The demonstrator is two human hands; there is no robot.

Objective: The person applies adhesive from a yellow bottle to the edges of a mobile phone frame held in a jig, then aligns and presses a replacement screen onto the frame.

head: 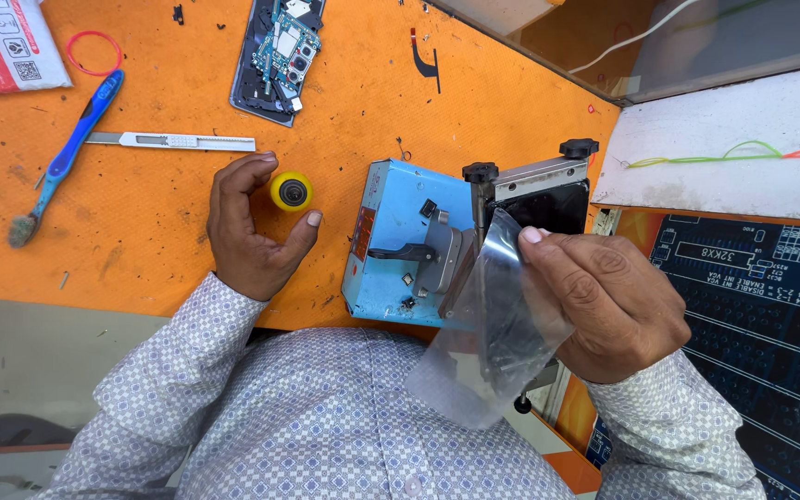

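My right hand [608,306] pinches a clear plastic film sheet [497,343] and holds it up over the right side of a small blue machine [400,236] with a metal clamp and two black knobs. A dark screen panel [553,208] lies clamped in the machine under a metal bar. My left hand [247,227] rests on the orange mat [141,222], thumb and forefinger curved around a small yellow roll [291,192] without clearly gripping it.
An opened phone [278,56] with bare circuit boards lies at the top. A metal utility knife [173,142], a blue toothbrush [62,162], a red rubber band [94,51] and a white packet [2,42] lie at the upper left. A dark printed mat [761,296] is at the right.
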